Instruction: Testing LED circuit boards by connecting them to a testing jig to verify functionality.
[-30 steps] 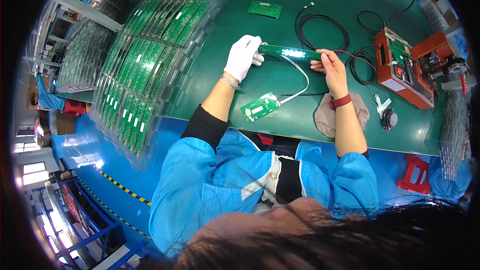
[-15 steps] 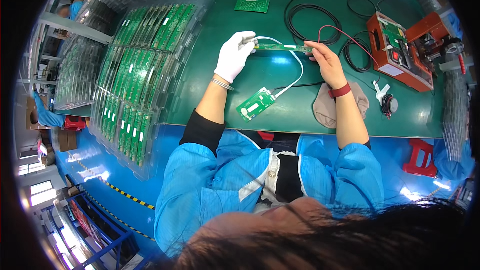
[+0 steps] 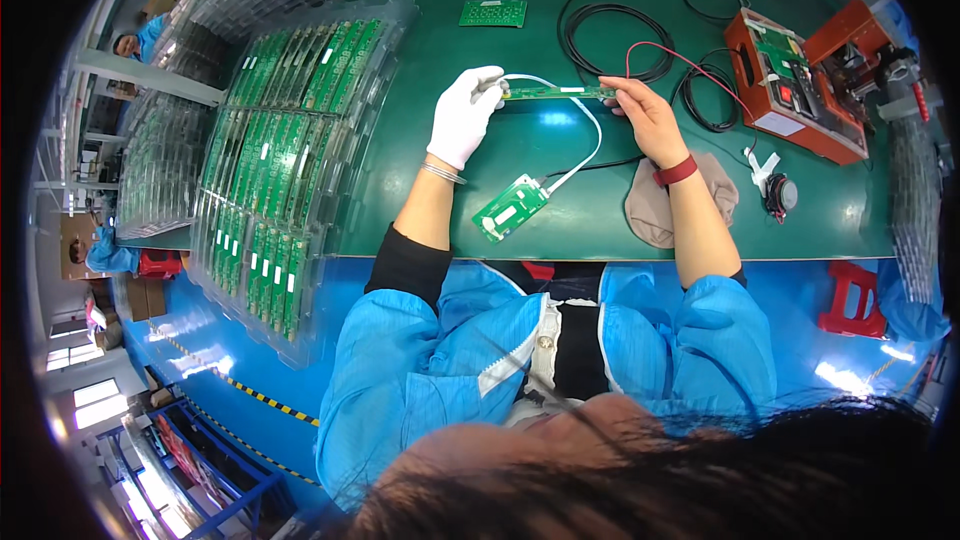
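A narrow green circuit board [image 3: 552, 94] is held level above the table between my two hands. My left hand [image 3: 465, 118], in a white glove, pinches its left end. The bare fingers of my right hand [image 3: 643, 118] close on its right end. A white flat cable [image 3: 598, 145] curves round from near the board's left end to a small green-and-white circuit board [image 3: 508, 208] lying on the table below. Part of a brown cloth [image 3: 655, 205] shows beneath my right wrist.
On the left, clear plastic trays [image 3: 345, 175] hold rows of narrow green boards. A green board [image 3: 493, 13] lies at the back. Coiled black cable [image 3: 665, 40], an orange test fixture [image 3: 790, 105] and a small round speaker [image 3: 782, 196] occupy the right. Co-workers sit far left.
Both hands still grip the narrow board in nearly the same pose. The whole view has shifted slightly, and a co-worker's head at the upper left has turned up into sight.
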Available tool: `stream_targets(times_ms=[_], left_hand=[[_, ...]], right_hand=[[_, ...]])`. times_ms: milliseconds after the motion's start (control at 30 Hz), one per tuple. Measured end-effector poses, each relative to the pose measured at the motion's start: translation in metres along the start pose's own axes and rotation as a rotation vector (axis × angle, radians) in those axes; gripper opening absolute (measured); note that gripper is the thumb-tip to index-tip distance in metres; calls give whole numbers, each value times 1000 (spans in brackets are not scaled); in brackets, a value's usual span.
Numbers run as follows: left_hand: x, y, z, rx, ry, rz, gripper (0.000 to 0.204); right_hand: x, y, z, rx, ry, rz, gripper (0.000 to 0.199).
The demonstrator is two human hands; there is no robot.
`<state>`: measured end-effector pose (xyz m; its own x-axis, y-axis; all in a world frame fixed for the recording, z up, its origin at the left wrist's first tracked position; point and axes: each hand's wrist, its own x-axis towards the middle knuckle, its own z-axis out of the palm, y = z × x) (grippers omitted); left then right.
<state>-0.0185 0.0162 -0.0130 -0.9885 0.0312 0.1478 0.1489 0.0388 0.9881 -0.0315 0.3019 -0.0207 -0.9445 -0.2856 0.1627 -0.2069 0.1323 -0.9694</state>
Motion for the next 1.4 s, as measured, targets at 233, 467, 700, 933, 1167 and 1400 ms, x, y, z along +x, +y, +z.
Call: stream_targets(times_ms=[233,467,700,933,1167,1400], left_hand=[[-1,0,-2,10,8,21,27],[-2,1,-3,51,1,19,26],[-2,1,0,49,0,35,27],[-1,2,-1,56,8,34,26],[-2,3,-2,94,8,44,26],[-2,1,-1,72,11,58,25]], right_hand=[[1,-4,3,7,-2,-22,29],[-2,-4,4,-1,1,-18,28],[-2,-2,1,-19,10,-3,28],[0,-3,2,-16,10,-30,28],[0,-5,3,-29,15,-2,27],[-1,-3,3,-25,28,0,27]])
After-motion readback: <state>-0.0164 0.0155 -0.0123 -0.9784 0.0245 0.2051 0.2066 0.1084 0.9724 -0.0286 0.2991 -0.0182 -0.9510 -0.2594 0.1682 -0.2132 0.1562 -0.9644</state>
